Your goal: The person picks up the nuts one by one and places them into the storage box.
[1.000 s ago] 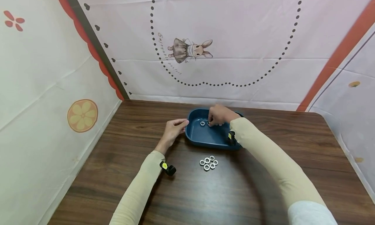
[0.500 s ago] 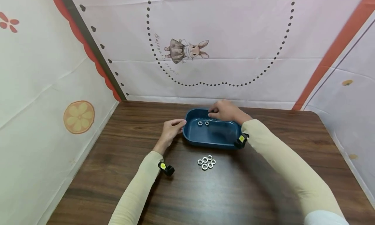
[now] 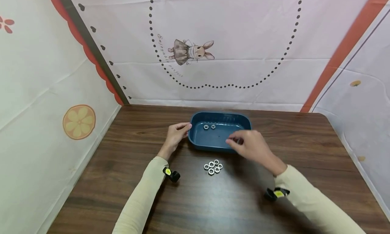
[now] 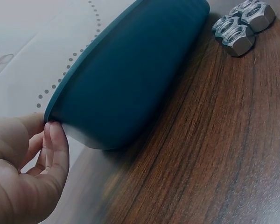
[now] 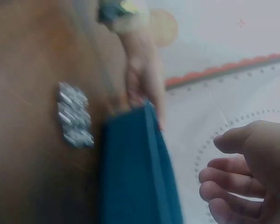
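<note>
A dark blue tray (image 3: 210, 141) with rounded corners sits toward the back of the table, two metal hex nuts (image 3: 206, 127) lying inside near its far left. My left hand (image 3: 174, 136) pinches the tray's left end; in the left wrist view thumb and fingers (image 4: 58, 144) meet at its rim. Over the tray's front right corner is my right hand (image 3: 253, 146), fingers loosely curved. The right wrist view shows that hand (image 5: 252, 172) with a gap between thumb and fingers and nothing held. In front of the tray, several more hex nuts (image 3: 211, 171) lie grouped on the table.
The brown wood-grain table (image 3: 146, 193) meets a printed white cloth backdrop (image 3: 243, 41) just behind the tray. Similar cloth (image 3: 39, 125) hangs along the left and right sides. Both wrists carry small black cameras (image 3: 174, 176).
My right hand has left a nut standing in the tray beside the other and moved back toward me and right. The left hand keeps its hold on the rim. The head view shifts slightly.
</note>
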The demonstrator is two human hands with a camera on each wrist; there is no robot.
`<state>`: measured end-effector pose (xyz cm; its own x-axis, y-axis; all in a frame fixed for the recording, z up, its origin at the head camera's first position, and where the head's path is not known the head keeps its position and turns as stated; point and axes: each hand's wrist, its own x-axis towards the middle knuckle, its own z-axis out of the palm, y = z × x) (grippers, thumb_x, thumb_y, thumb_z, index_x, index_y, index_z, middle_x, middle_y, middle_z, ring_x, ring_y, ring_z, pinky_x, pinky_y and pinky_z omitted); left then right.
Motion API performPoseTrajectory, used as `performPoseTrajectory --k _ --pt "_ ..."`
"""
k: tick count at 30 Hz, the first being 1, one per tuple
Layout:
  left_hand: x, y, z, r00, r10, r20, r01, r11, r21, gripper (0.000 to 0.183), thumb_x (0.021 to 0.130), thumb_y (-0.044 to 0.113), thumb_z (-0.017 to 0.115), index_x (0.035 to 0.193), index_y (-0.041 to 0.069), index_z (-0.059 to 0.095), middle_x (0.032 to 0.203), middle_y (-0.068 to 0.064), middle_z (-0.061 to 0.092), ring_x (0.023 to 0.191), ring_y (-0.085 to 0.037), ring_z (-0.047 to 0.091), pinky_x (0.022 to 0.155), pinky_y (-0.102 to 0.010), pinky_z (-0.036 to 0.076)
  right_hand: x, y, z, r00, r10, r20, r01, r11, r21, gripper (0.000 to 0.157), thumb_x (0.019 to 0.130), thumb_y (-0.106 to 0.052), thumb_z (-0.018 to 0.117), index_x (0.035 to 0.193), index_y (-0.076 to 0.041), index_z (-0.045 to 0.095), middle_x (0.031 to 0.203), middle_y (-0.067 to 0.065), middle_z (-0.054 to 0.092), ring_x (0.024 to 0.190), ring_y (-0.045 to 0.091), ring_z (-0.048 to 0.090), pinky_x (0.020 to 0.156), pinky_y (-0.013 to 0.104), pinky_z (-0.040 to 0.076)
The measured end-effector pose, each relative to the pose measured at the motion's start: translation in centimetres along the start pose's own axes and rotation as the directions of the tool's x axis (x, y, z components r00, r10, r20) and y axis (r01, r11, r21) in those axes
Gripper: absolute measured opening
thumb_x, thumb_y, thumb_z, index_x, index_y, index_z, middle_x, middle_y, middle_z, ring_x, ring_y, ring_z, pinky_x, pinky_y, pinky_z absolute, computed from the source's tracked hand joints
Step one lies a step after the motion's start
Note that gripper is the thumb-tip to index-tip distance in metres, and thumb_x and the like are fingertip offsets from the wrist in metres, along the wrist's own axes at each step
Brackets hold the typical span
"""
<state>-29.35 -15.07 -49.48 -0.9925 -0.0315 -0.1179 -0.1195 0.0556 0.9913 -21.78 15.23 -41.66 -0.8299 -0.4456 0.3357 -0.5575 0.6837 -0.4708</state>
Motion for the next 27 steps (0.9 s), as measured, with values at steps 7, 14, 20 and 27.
performPoseTrajectory --k 7,14,20,27 --pt "0.1 0.2 0.0 1.0 -0.009 0.002 0.009 1.0 -0.021 0.033 0.097 0.024 0.074 0.121 0.001 0.074 0.116 -0.021 0.07 0.082 -0.01 0.064 0.074 -0.02 0.059 -4.1 -0.6 3.6 0.994 -0.004 0.105 0.006 1.0 -0.017 0.014 0.088 -0.022 0.082 0.096 -0.011 0.08 0.08 -0.007 0.072 0.07 0.003 0.064 0.059 0.023 0.053" --pt "0.1 -0.1 0.1 1.0 -0.022 0.002 0.022 1.0 -0.021 0.033 0.097 0.025 0.074 0.121 0.002 0.074 0.111 -0.015 0.071 0.08 -0.008 0.063 0.074 -0.021 0.059 -5.2 0.1 6.3 0.986 0.072 0.149 -0.063 0.996 -0.065 0.014 0.084 -0.023 0.085 0.095 -0.015 0.079 0.079 -0.011 0.066 0.068 0.002 0.059 0.058 0.024 0.05" --pt "0.1 -0.1 0.2 1.0 -0.013 0.005 0.013 1.0 -0.028 0.033 0.097 0.024 0.074 0.121 0.002 0.074 0.105 -0.008 0.072 0.079 -0.007 0.063 0.074 -0.02 0.059 -5.0 0.2 7.2 0.987 0.099 0.128 -0.089 0.993 -0.08 0.015 0.082 -0.023 0.086 0.092 -0.015 0.079 0.075 -0.011 0.058 0.064 0.002 0.05 0.056 0.026 0.046" --pt "0.1 -0.1 0.2 1.0 -0.018 -0.004 0.018 0.999 -0.032 0.033 0.097 0.024 0.074 0.121 0.001 0.074 0.101 -0.005 0.072 0.079 -0.008 0.063 0.073 -0.02 0.058 -4.8 0.1 7.7 0.986 0.099 0.133 -0.089 0.993 -0.084 0.018 0.082 -0.029 0.086 0.093 -0.017 0.079 0.075 -0.012 0.057 0.063 0.002 0.049 0.054 0.024 0.044"
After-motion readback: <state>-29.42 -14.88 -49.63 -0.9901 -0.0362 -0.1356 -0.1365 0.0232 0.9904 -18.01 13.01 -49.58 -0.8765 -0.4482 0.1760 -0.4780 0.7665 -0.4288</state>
